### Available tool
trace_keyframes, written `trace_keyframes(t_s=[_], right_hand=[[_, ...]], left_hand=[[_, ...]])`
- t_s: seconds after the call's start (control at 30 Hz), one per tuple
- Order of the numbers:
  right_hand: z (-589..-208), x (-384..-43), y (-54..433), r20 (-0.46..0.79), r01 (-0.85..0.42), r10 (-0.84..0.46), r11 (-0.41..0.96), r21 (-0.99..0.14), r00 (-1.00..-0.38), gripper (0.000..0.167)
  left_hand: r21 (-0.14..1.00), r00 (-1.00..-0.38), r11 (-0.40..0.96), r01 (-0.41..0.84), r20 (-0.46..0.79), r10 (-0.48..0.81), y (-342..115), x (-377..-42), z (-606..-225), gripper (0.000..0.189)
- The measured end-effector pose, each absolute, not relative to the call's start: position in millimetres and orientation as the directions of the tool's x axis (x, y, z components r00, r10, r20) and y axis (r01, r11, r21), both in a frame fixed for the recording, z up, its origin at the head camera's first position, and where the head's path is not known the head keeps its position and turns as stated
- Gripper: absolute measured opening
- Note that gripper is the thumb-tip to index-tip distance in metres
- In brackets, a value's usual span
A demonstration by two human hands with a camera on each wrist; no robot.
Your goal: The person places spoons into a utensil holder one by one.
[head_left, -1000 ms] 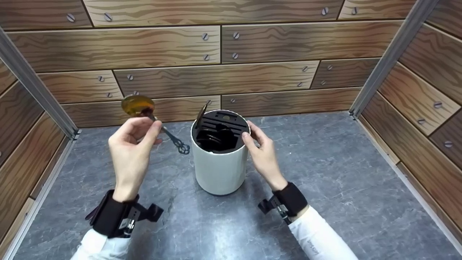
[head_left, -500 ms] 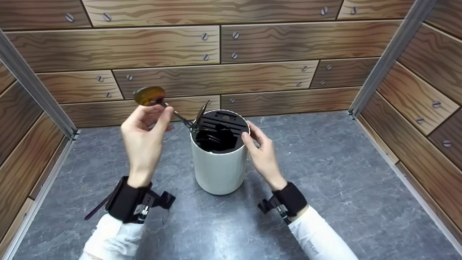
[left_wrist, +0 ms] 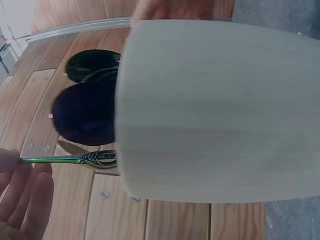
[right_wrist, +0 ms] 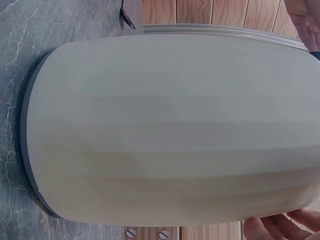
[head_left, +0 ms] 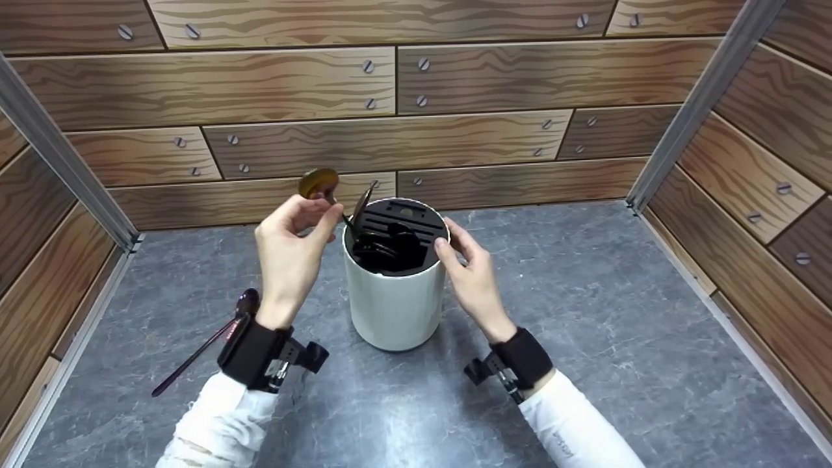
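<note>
A white cylindrical utensil holder [head_left: 396,309] with a black slotted top stands upright on the table. My left hand [head_left: 289,253] pinches a shiny ornate-handled spoon [head_left: 318,182] near its neck, at the holder's left rim. The spoon's gold-coloured bowl points up and its patterned handle [left_wrist: 97,159] slants down; the handle's end is hidden behind the rim in the left wrist view. Dark spoon bowls [left_wrist: 85,114] stick up from the holder. My right hand [head_left: 478,279] holds the holder's right side, thumb at the front of the rim and fingers farther back.
Left of my left wrist, a dark purple spoon [head_left: 195,354] lies on the grey marbled table [head_left: 617,338]. Wood-patterned walls [head_left: 416,78] close off the back and both sides, with metal rails [head_left: 705,97] at the corners.
My left hand has moved right with the spoon, bringing its handle end to the holder's top. The purple spoon on the table has come into view. My right hand stays put.
</note>
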State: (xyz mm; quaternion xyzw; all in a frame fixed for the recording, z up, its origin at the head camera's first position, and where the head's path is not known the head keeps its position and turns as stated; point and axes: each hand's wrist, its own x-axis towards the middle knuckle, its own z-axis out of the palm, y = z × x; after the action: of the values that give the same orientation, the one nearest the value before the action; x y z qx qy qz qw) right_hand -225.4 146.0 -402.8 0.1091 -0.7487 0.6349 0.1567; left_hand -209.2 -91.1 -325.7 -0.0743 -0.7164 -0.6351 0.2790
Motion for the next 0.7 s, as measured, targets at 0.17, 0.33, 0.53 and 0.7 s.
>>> trace_keyframes(t_s=[0.17,0.33,0.53,0.7], right_hand=[[-402,-226,145,0.364,-0.353,0.039,0.171,-0.920,-0.930,0.047],[-402,-226,145,0.357,-0.348,0.038,0.153,-0.925,-0.933,0.048],[-404,-226,146,0.358,-0.349,0.037,0.156,-0.924,-0.933,0.047],[-404,-226,146,0.357,-0.348,0.037,0.154,-0.925,-0.933,0.047]], left_hand=[[0.866,-0.844,0.235,0.441,0.489,-0.218,-90,-212,-331,0.012],[0.851,-0.846,0.313,0.423,0.494,-0.200,-89,-216,-337,0.011],[0.804,-0.842,0.431,0.409,0.515,-0.160,-87,-218,-344,0.009],[0.795,-0.855,0.465,0.390,0.501,-0.138,-85,-218,-347,0.008]])
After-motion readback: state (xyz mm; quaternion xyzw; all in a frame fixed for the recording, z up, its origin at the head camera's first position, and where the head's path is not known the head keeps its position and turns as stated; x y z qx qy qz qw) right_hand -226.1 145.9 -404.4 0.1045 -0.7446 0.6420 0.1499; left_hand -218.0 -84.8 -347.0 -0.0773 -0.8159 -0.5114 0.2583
